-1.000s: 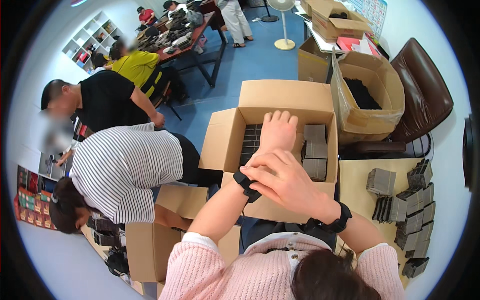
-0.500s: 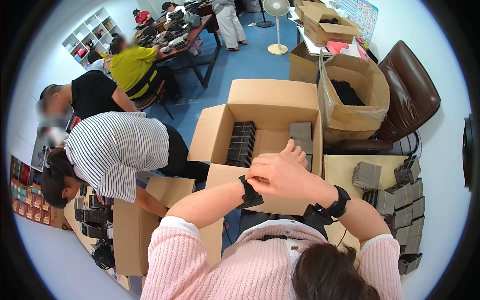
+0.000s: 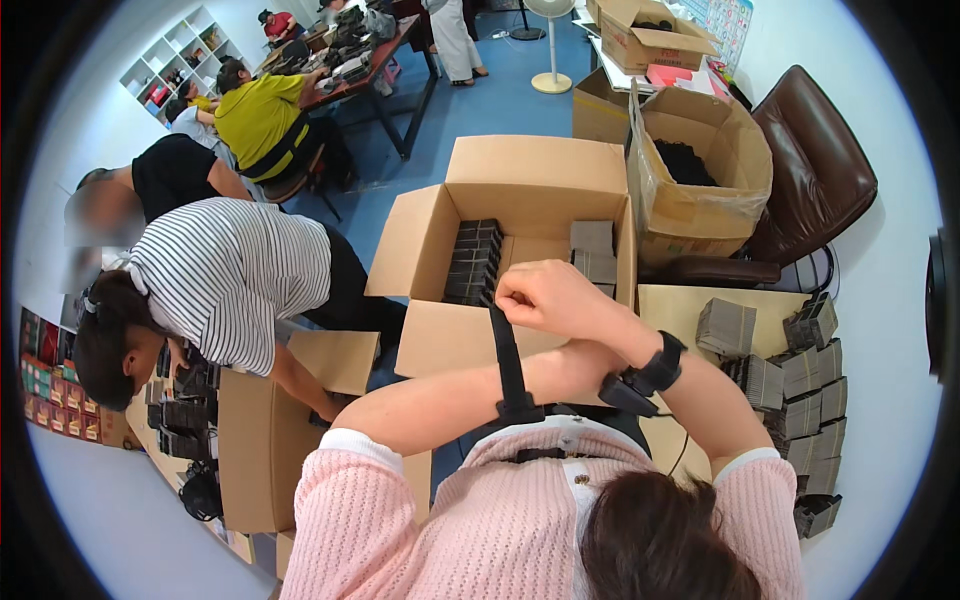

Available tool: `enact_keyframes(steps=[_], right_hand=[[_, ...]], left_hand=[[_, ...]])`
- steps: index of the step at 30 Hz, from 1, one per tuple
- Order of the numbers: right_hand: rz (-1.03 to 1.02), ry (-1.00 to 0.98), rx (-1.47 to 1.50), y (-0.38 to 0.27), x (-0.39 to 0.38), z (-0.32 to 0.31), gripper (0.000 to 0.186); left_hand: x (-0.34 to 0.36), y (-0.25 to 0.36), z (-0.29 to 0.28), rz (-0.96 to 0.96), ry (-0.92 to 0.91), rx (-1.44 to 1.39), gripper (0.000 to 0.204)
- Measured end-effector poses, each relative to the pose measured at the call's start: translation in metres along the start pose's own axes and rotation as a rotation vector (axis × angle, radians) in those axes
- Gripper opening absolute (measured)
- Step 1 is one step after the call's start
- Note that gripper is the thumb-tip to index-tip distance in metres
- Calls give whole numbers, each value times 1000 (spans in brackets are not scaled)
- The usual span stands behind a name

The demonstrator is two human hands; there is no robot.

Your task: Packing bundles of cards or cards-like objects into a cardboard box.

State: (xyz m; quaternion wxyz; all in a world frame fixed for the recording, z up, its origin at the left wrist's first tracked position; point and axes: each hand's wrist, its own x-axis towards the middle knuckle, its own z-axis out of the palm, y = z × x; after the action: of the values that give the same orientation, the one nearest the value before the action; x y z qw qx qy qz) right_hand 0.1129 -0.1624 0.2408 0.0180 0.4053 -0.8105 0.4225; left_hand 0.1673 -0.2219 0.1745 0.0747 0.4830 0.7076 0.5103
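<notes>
Across in front of my chest, my left forearm reaches to the right, and its hand is hidden behind my right forearm. Pinched in my right hand is the end of a black strap, pulled up taut from my left forearm. The strap's black buckle part rests against that forearm. Around my right wrist sits another black wristband with a black box on it. Beyond my hands stands an open cardboard box, holding a row of dark stacked packs at left and grey stacks at right.
Grey bundles lie on the table at right. A brown leather chair and a plastic-lined carton stand behind it. At left, a person in a striped top bends over another carton. Other people sit farther back.
My right hand has drawn the strap up and away from my left forearm, where it was wrapped. My left hand has dropped out of sight behind my right forearm.
</notes>
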Motion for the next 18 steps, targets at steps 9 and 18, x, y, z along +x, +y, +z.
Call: enact_keyframes(steps=[9, 18], right_hand=[[449, -461, 808, 14, -77, 8, 16], [736, 439, 439, -12, -104, -32, 18]], left_hand=[[15, 75, -19, 7, -744, -441, 19], [13, -17, -12, -552, 664, -438, 16]])
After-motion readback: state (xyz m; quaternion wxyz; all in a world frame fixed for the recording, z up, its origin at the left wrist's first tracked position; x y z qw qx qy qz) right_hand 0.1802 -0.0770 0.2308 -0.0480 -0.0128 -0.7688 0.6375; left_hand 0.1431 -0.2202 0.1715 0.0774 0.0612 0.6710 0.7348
